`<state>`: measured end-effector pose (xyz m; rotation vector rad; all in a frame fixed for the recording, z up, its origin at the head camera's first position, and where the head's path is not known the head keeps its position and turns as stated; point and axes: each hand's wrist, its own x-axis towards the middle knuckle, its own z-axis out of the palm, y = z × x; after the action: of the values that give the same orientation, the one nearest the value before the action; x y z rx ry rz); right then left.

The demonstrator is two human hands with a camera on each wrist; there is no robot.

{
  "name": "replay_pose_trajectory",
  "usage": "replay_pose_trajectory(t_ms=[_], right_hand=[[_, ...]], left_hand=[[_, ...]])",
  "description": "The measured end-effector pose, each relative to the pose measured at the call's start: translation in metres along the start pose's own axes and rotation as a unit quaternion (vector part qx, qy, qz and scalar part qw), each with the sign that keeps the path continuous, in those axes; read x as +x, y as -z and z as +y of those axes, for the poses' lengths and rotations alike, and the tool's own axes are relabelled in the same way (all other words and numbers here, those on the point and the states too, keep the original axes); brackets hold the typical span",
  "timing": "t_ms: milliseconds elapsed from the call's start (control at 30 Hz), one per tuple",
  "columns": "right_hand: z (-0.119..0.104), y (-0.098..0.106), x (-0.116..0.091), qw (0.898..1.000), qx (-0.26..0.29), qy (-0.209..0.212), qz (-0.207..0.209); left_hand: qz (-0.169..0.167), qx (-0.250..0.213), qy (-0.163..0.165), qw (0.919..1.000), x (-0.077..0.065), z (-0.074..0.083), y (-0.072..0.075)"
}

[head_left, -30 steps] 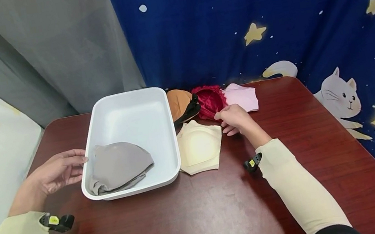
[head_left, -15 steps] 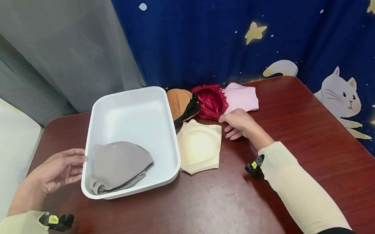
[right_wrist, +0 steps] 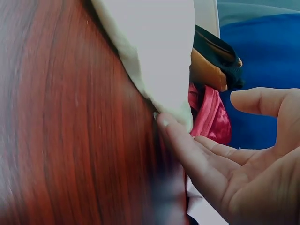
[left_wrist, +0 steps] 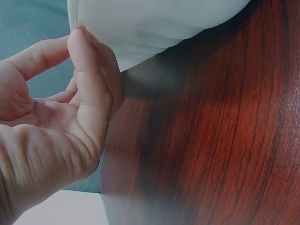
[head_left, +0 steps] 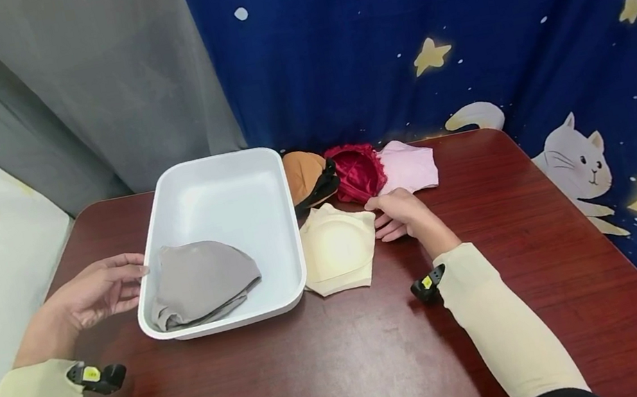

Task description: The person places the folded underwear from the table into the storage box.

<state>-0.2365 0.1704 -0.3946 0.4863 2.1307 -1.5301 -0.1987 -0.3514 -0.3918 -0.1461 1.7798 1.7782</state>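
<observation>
My left hand (head_left: 100, 291) touches the left rim of a white plastic tray (head_left: 299, 244) with its fingertips; in the left wrist view, the fingers (left_wrist: 89, 70) meet the tray's outer edge. Inside the tray's near left part lies a folded grey bra (head_left: 205, 277). Just right of the tray, a folded cream bra (head_left: 336, 248) rests on the table. My right hand (head_left: 400, 213) is at the cream bra's upper right edge. The right wrist view has its fingertips against the edge of the cream bra (right_wrist: 154, 51), while the thumb (right_wrist: 255, 101) stands apart.
Behind the cream bra, a tan and black bra (head_left: 307, 176), a dark red lace-edged bra (head_left: 358, 171) and a folded pink garment (head_left: 411, 165) lie in a row by the table's (head_left: 346, 362) back edge. Grey and blue curtains (head_left: 331, 49) hang behind it.
My right hand has moved back from beside the red bra and pink garment, down and slightly left to the cream bra's edge. My left hand stays at the tray.
</observation>
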Motion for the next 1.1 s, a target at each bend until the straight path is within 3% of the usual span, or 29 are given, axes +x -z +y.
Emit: replay_pose_trajectory(t_ms=[1100], right_hand=[[0.003,-0.016,0.005,1.000,0.017,0.005,-0.022]], left_hand=[[0.003,-0.001,-0.002,1.0000,0.001,-0.001,0.000]])
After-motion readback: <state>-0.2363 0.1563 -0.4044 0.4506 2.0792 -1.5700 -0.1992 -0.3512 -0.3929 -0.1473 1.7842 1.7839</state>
